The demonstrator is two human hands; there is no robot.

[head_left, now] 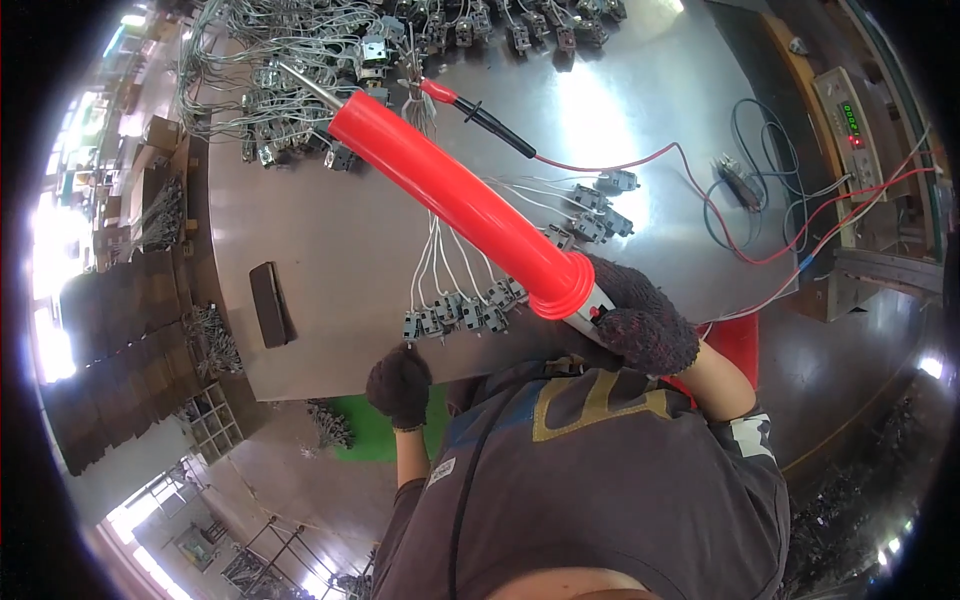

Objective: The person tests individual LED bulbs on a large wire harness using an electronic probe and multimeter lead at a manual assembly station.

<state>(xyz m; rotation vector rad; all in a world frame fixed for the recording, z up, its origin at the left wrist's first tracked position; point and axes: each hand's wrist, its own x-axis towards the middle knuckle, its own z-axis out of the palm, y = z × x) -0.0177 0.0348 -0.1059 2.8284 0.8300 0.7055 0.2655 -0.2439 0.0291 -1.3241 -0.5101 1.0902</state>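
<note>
My right hand (645, 315), in a dark knitted glove, grips the pale handle of a red high-voltage test probe (450, 195). Its metal rod (310, 85) points up and left over the table, and a small red button shows beside my thumb. My left hand (400, 385), gloved too, is closed at the near table edge, just below a row of small grey plug-like parts (455, 312) on white wires. Its fingertips reach the leftmost part; what they hold is hidden. A red-booted clip with a black handle (495, 125) sits against the bunched wires at the back.
Piles of wired metal parts (300, 125) cover the far left of the metal table (330, 220). More grey parts (600, 210) lie right of the probe. A dark flat block (268, 305) rests at left. A meter with lit digits (850, 120) stands at right, with red and grey cables.
</note>
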